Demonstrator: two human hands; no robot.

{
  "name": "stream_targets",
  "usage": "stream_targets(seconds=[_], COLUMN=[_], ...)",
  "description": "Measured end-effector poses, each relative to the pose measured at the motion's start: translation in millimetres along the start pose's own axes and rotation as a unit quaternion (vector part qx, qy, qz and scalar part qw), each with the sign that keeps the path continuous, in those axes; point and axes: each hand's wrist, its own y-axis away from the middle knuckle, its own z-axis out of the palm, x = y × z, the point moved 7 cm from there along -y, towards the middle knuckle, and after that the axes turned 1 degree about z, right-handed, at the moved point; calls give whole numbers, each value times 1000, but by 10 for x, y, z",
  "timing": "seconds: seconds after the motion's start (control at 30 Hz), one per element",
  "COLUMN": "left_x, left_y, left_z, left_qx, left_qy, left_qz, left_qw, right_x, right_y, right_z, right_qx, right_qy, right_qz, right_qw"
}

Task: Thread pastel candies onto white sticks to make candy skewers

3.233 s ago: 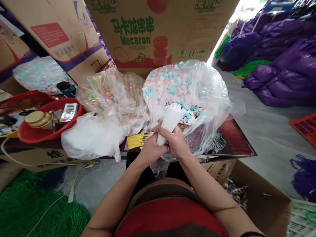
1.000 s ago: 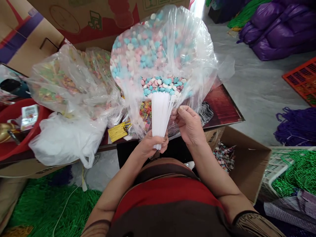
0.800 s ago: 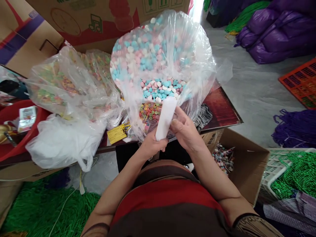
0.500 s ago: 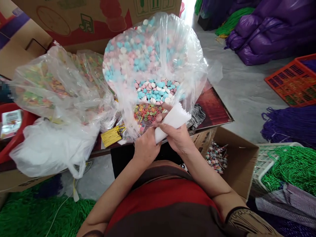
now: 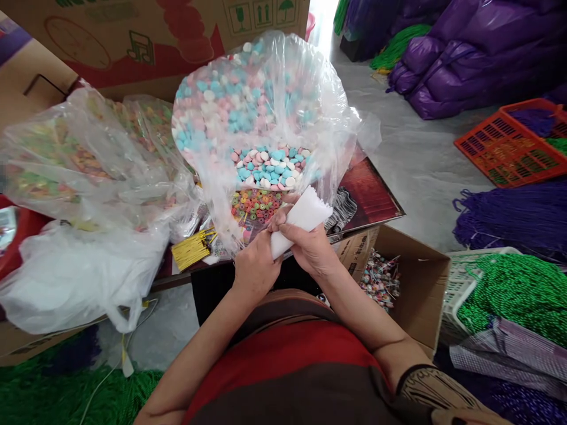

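A white stack of thin sheets or small bags (image 5: 305,212), with a zigzag top edge, is held slantwise in front of my waist. My right hand (image 5: 312,248) grips it from the right, thumb lying across its front. Around its lower left end my left hand (image 5: 259,260) is closed, with some fingers behind the stack. Just beyond my hands, a clear plastic bag (image 5: 274,100) holds pink, blue and white candies (image 5: 270,168). Ring-shaped colourful candies (image 5: 254,206) lie under its mouth, and a bundle of gold twist ties (image 5: 192,251) is left of my left hand.
At the left stand bags of coloured candy (image 5: 66,147) and a white plastic bag (image 5: 80,277). A cardboard box (image 5: 420,289) with lollipops (image 5: 381,277) is on my right, beside a white basket (image 5: 465,277) of green strings. Farther right is an orange crate (image 5: 509,144).
The whole view has shifted, so things appear farther left now. Both hands keep their grip on the white stack, with little change in their pose.
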Motion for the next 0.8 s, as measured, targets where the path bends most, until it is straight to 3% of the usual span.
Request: stream_targets(seconds=[0.17, 0.33, 0.4, 0.5, 0.57, 0.63, 0.73, 0.8], left_x=[-17, 119, 264, 457, 456, 346, 148, 86], left_y=[-20, -153, -200, -215, -208, -216, -243, -258], left_z=[10, 56, 113, 167, 143, 86, 48, 110], left_qx=[-33, -127, -167, -193, -156, -79, 22, 33], left_qy=[15, 132, 207, 302, 328, 299, 167, 81], left_qz=[-22, -84, -64, 32, 91, 121, 129, 136], left_qw=[999, 980, 962, 933, 927, 943, 977, 987], right_x=[32, 67, -22, -281, -461, -567, -503, -363], right_y=[5, -46, -99, -202, -281, -368, -547, -707], right_z=[-26, -121, -250, -455, -546, -596, -644, -712], right_qx=[2, 42, 89, 139, 143, 133, 105, 97], right_qy=[-7, 47, 70, 64, 61, 77, 147, 240], right_qz=[-1, 7, -6, -37, -53, -57, -42, -42], right_qw=[1000, 998, 994, 988, 986, 987, 983, 965])
